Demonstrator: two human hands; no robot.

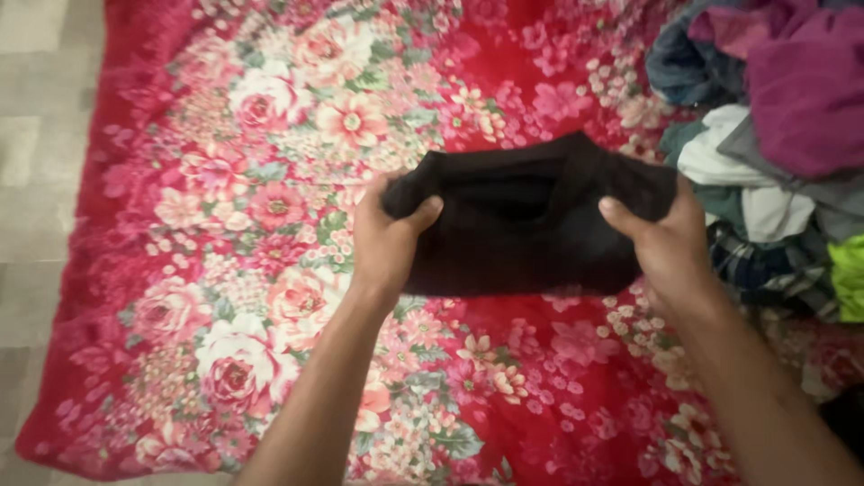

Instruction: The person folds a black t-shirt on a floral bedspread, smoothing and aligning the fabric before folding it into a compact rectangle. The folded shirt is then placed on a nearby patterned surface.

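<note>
A folded black garment (526,220) is held by both hands over a red blanket (270,225) printed with pink and cream flowers, which is spread on a pale tiled floor (31,135). The left hand (387,238) is closed on the garment's left end, with the thumb laid over the top edge and the fingers tucked beneath. The right hand (670,238) is closed on the right end in the same way, thumb on top. The garment is stretched between the two grips, roughly level, just above or lightly touching the blanket; which of the two cannot be told from this view.

The cloth is judged to be soft, light and limp: it sags slightly along the lower edge and bunches where it is pinched. No slipperiness is suggested by the matt surface, and nothing fragile is seen. The ends or corners are judged the best places to take hold, since a grip in the middle would let the folded layers droop and fall open.

A loose pile of clothes (765,108), purple, white, blue, checked and bright green, is heaped at the right edge of the blanket, near the right hand but not touched by it.
</note>
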